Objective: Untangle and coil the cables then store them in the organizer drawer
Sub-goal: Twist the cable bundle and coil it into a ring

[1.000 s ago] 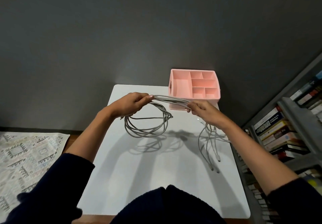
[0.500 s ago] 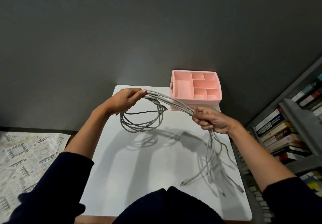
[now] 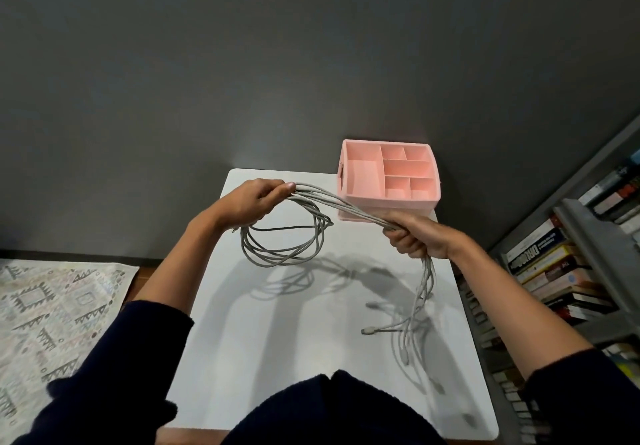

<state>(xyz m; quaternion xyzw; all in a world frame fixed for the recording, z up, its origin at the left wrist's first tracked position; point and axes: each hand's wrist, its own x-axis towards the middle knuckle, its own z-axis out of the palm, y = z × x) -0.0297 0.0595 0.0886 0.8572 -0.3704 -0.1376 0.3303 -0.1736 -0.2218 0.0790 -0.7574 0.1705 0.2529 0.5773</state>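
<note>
Setting: home room. Grey metal bookshelf point(image 3: 585, 264) stacked with books (right side), patterned woven rug point(image 3: 52, 306), small white table point(image 3: 277, 358).

Dim room, bright white table point(image 3: 277, 358) (soft overlapping shadows), wide-angle edge bending, blurred cable ends point(image 3: 408, 347)

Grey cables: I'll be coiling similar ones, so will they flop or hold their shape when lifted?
The grey cables are probably floppy: past the right hand the loose ends droop towards the table. Yet they are likely springy enough to hold loops, since the coil hanging from the left hand looks round and open. Probably light: one hand carries the whole coil.
</note>
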